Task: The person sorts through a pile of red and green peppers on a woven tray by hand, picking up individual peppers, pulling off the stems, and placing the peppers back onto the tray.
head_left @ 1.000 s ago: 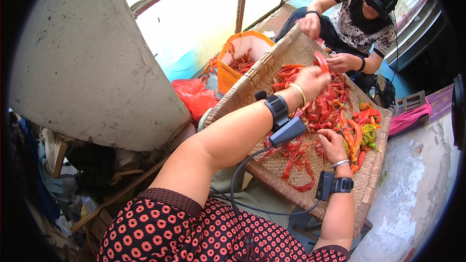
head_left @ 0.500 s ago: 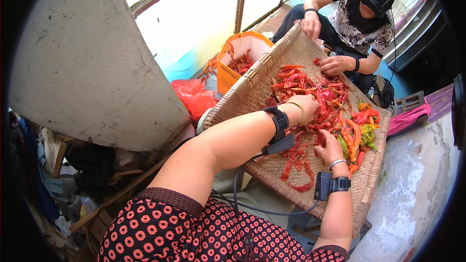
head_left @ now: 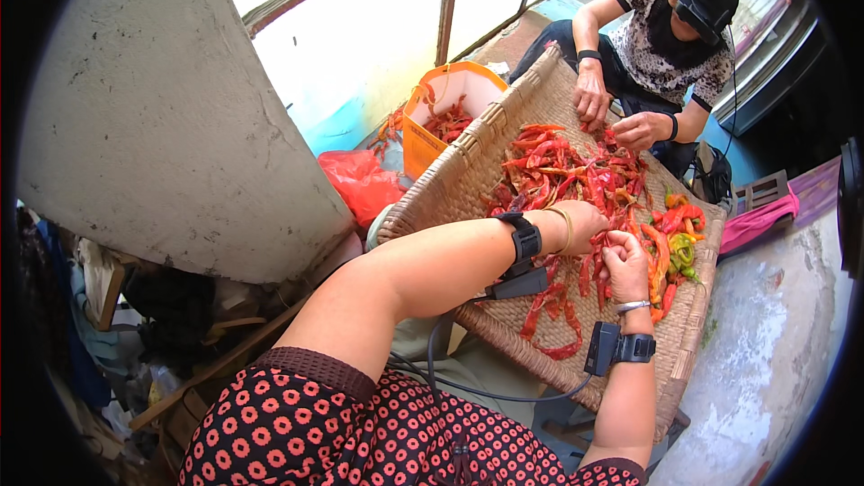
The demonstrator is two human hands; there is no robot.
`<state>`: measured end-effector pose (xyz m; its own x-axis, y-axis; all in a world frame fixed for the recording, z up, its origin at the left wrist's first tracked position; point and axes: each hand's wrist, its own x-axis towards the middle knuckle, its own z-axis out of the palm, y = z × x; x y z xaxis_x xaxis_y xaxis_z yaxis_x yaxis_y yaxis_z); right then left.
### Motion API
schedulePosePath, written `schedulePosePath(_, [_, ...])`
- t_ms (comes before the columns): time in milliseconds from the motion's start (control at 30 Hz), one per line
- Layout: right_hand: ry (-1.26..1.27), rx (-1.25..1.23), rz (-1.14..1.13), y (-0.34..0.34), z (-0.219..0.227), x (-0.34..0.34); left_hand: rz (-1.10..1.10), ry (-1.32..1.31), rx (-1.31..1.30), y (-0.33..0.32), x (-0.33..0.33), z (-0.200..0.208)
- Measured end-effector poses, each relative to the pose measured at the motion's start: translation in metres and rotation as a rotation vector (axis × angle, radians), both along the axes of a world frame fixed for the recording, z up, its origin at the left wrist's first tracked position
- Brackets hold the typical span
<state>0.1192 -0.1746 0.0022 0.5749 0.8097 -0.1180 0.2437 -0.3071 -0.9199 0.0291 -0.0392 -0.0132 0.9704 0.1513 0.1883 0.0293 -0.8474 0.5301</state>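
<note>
A woven basket tray (head_left: 513, 331) holds a heap of red chili peppers (head_left: 565, 162), many of them wrinkled. My left hand (head_left: 580, 223) is over the near side of the heap, its fingers closed and partly hidden. Close against it, my right hand (head_left: 627, 268) pinches with thumb and forefinger. A red chili pepper (head_left: 587, 274) hangs between the two hands, which meet at its upper end. Orange and yellow-green chili peppers (head_left: 681, 252) lie to the right of my right hand. Several flattened red pieces (head_left: 560, 342) rest on the bare weave nearer to me.
Across the tray, another person's hands (head_left: 634, 130) work at the far edge of the heap. An orange bucket (head_left: 423, 148) with red peppers stands beyond the tray's left rim, next to a red plastic bag (head_left: 362, 182). Cables (head_left: 504, 391) run from my wrist straps over my lap.
My hands have come together, the left shifting right and the right moving up to a pinch. The other person's raised hand has lowered to the peppers, beside their other hand.
</note>
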Motion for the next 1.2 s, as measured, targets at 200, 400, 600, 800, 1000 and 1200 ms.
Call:
schedulePosePath(200, [0.06,0.049,0.003,0.001,0.003,-0.006,0.044,0.077,-0.669,0.0,0.001,0.004])
schedulePosePath(400, [0.095,0.148,0.023,0.002,0.007,-0.008,0.115,0.126,-1.016,0.006,0.001,0.009])
schedulePosePath(600, [0.093,0.199,-0.106,0.002,-0.001,-0.001,0.281,-0.204,-1.187,0.03,0.0,0.027])
schedulePosePath(800, [0.089,0.123,-0.072,-0.001,-0.002,0.002,0.53,-0.948,-1.592,0.076,-0.01,0.043])
schedulePosePath(1000, [-0.201,-0.02,0.165,0.0,-0.025,0.009,0.743,-0.727,-1.614,0.109,-0.005,-0.008])
schedulePosePath(1200, [-0.738,-0.159,0.176,-0.01,-0.031,0.016,0.296,0.241,0.101,0.03,-0.008,0.014])
